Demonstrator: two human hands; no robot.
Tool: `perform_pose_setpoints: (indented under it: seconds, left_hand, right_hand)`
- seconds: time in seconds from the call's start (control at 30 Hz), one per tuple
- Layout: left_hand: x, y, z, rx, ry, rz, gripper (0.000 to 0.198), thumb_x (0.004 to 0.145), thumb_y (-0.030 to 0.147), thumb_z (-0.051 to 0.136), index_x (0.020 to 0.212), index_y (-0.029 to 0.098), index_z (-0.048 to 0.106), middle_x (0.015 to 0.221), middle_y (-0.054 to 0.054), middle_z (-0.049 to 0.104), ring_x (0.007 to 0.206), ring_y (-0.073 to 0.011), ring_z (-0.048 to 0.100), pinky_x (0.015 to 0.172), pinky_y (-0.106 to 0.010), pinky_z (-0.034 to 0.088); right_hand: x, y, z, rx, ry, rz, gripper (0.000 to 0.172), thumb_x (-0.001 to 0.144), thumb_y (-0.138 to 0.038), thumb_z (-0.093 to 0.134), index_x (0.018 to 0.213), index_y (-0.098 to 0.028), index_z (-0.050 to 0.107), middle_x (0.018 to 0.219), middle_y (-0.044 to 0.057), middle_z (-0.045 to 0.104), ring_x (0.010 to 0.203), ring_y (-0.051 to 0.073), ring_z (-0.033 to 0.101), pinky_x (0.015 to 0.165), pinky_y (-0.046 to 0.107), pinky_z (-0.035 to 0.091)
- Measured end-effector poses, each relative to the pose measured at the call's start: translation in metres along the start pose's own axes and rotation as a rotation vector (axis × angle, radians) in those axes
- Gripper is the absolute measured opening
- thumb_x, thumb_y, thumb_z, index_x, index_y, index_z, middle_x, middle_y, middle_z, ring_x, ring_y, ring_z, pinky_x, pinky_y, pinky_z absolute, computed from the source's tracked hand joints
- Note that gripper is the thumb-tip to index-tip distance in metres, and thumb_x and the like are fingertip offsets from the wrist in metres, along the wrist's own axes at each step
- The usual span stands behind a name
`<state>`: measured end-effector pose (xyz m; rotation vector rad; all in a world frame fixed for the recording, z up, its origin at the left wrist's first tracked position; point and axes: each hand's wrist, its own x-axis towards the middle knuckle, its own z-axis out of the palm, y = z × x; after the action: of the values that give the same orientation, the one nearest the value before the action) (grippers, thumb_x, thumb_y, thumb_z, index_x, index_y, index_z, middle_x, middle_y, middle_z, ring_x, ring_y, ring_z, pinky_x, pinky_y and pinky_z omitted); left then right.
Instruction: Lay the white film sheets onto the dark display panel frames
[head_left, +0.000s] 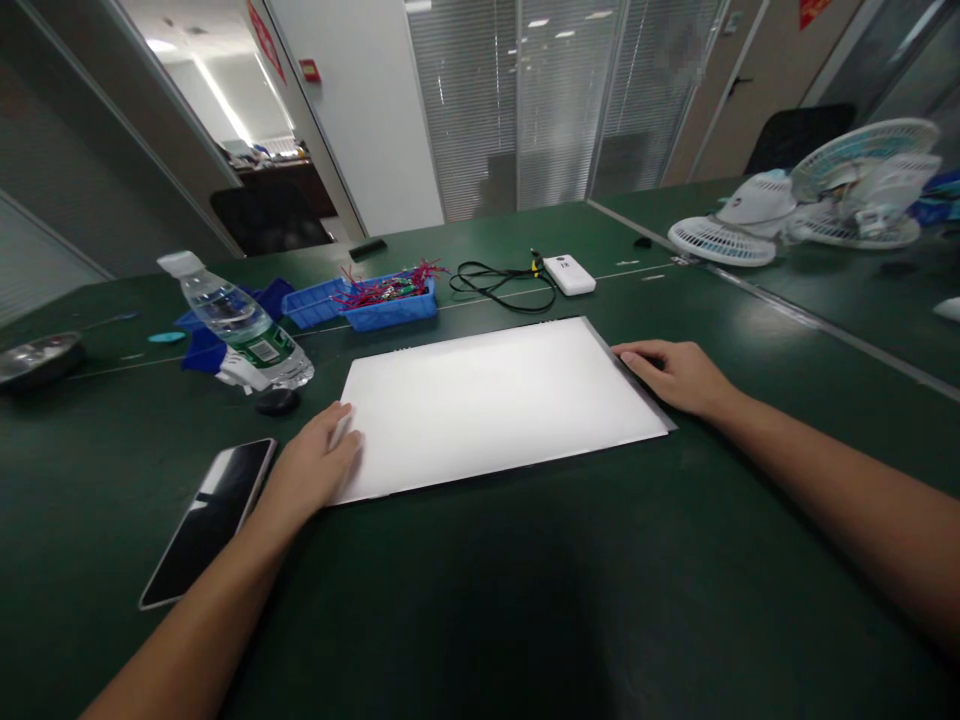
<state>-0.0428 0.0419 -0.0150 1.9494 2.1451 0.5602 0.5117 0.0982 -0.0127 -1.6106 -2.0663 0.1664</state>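
Note:
A blank white sheet (pixel 495 410) lies flat on the green table, with a grey strip showing along its right edge. My left hand (pixel 319 455) is closed on the sheet's left edge, its thumb and a finger over the border. At the opposite side, my right hand (pixel 675 375) rests on the table with its fingers stretched to the grey edge. Its thumb is apart from the index finger and it grips nothing that I can see. Beside my left wrist lies a dark-screened phone (pixel 214 520).
A water bottle (pixel 244 325) leans by a black mouse-like object (pixel 277 401). Beyond the sheet are a blue tray (pixel 394 312) of red-wired parts, a black cable (pixel 499 285) and a white power bank (pixel 570 275). Fan parts (pixel 855 200) lie at far right.

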Motion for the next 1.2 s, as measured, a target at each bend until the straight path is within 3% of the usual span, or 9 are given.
perform_pose_setpoints:
  seconds: [0.2, 0.33, 0.53, 0.8, 1.07, 1.2]
  left_hand:
    - [0.000, -0.003, -0.002, -0.020, 0.009, -0.001, 0.067, 0.089, 0.044, 0.056, 0.152, 0.022, 0.066, 0.166, -0.010, 0.059, 0.153, -0.0399, 0.056, 0.133, -0.060, 0.040]
    - [-0.004, 0.003, 0.000, 0.010, 0.000, 0.006, 0.068, 0.091, 0.042, 0.056, 0.154, 0.019, 0.066, 0.169, -0.011, 0.056, 0.154, -0.0399, 0.055, 0.134, -0.059, 0.039]
    - [-0.004, 0.002, 0.000, 0.016, -0.006, 0.011, 0.065, 0.095, 0.044, 0.050, 0.153, 0.019, 0.067, 0.169, -0.010, 0.056, 0.156, -0.0362, 0.053, 0.135, -0.054, 0.038]
    - [-0.003, -0.004, 0.011, 0.031, 0.023, 0.062, 0.068, 0.092, 0.037, 0.048, 0.153, 0.013, 0.066, 0.173, -0.014, 0.050, 0.160, -0.0344, 0.049, 0.137, -0.051, 0.033]
    - [-0.003, -0.007, 0.013, 0.006, 0.029, 0.105, 0.063, 0.095, 0.033, 0.047, 0.152, 0.014, 0.066, 0.171, -0.016, 0.052, 0.159, -0.0338, 0.050, 0.138, -0.054, 0.030]
    - [-0.007, 0.002, 0.014, -0.003, 0.040, 0.057, 0.066, 0.105, 0.047, 0.039, 0.155, 0.012, 0.062, 0.175, -0.020, 0.044, 0.164, -0.0351, 0.041, 0.137, -0.055, 0.028]
  right_hand:
    - [0.000, -0.001, 0.001, -0.010, -0.007, -0.025, 0.050, 0.107, -0.057, 0.050, 0.130, -0.028, 0.084, 0.119, 0.004, 0.084, 0.085, 0.025, 0.078, 0.077, 0.042, 0.062]
    - [0.000, 0.001, 0.003, -0.011, -0.020, -0.033, 0.052, 0.107, -0.057, 0.050, 0.134, -0.026, 0.082, 0.125, 0.005, 0.082, 0.089, 0.025, 0.078, 0.080, 0.044, 0.063]
    - [-0.001, 0.002, 0.005, -0.020, -0.015, -0.098, 0.048, 0.107, -0.054, 0.051, 0.134, -0.028, 0.082, 0.131, 0.005, 0.080, 0.110, 0.028, 0.079, 0.094, 0.049, 0.065]
    - [-0.007, -0.023, 0.014, -0.104, 0.033, -0.149, 0.047, 0.109, -0.050, 0.050, 0.133, -0.026, 0.083, 0.132, 0.006, 0.080, 0.124, 0.031, 0.076, 0.107, 0.055, 0.063]
    - [-0.009, -0.034, 0.017, -0.173, -0.015, -0.035, 0.058, 0.108, -0.055, 0.046, 0.138, -0.017, 0.080, 0.140, 0.013, 0.076, 0.130, 0.035, 0.073, 0.111, 0.058, 0.059]
    - [-0.007, -0.026, 0.019, -0.091, 0.005, 0.066, 0.056, 0.106, -0.056, 0.053, 0.140, -0.021, 0.080, 0.133, 0.012, 0.079, 0.115, 0.035, 0.079, 0.103, 0.058, 0.064]
